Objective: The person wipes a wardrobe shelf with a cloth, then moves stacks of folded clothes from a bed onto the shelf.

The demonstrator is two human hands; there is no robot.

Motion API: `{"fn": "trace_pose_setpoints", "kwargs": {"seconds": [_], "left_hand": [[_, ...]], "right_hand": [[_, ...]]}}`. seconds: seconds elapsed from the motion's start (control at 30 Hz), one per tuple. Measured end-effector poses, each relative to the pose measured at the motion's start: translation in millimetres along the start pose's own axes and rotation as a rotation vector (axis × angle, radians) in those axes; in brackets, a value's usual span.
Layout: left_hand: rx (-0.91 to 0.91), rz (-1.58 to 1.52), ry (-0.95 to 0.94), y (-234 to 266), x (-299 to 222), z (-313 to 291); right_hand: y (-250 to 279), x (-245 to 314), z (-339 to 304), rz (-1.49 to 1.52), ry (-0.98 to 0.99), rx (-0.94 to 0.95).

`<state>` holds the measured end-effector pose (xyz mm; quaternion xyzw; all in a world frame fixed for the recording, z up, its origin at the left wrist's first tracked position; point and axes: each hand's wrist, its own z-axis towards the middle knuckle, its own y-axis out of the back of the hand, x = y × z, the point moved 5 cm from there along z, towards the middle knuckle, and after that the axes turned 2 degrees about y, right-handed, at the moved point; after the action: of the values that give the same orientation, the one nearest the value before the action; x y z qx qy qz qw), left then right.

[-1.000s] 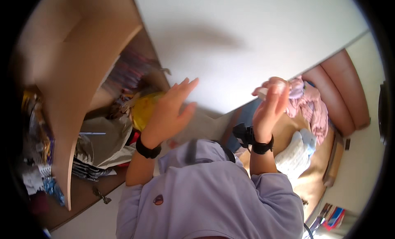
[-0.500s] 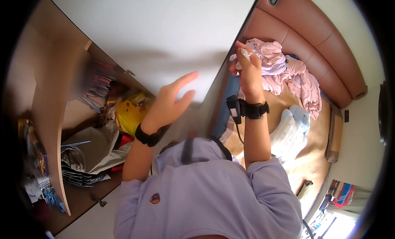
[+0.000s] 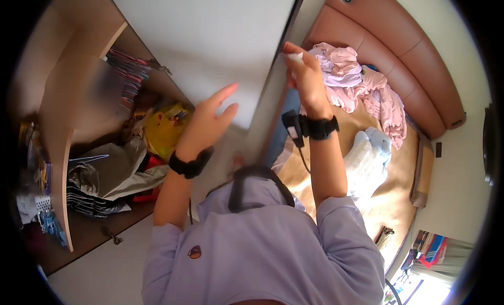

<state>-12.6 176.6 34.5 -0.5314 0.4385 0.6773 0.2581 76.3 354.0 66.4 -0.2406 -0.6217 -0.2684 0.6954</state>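
My right hand (image 3: 306, 79) is closed around a crumpled white tissue (image 3: 297, 58), with its fingertips at the dark outer edge of the white wardrobe door (image 3: 210, 37). It is hard to tell whether they press on that edge. My left hand (image 3: 207, 118) is raised before the door's lower part with nothing in it, thumb and forefinger apart. Whether it touches the panel does not show. Both wrists wear black straps, and a small black box with a cable sits beside the right one.
Left of the door is an open wardrobe with a wooden partition (image 3: 65, 184), hanging clothes (image 3: 127, 76), a yellow bag (image 3: 165, 129) and grey garments (image 3: 113, 168). At right stands a bed with a brown headboard (image 3: 399, 48), rumpled pink clothes (image 3: 338, 63) and a white-and-blue bundle (image 3: 367, 163).
The door's outer edge has shifted left, away from the bed. Both hands have moved slightly left and up with it. The right hand still holds the tissue.
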Motion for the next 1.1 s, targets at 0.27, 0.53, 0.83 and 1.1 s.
{"fn": "trace_pose_setpoints", "kwargs": {"seconds": [0.27,0.53,0.83,1.1], "left_hand": [[-0.349,0.165,0.225,27.4,29.4,-98.9],[-0.948,-0.03,0.33,120.7,91.2,-208.6],[-1.378,-0.496,0.424,77.6,127.3,-206.3],[-0.4,-0.368,1.119,-32.3,295.6,-200.7]], "right_hand": [[-104.5,16.7,-105.2,0.054,0.077,0.441],[-170.0,-81.8,-111.4,0.353,-0.432,0.535],[-144.6,-190.1,-56.4,0.642,-0.923,0.164],[-98.1,-252.1,34.3,0.642,-0.856,-0.023]]}}
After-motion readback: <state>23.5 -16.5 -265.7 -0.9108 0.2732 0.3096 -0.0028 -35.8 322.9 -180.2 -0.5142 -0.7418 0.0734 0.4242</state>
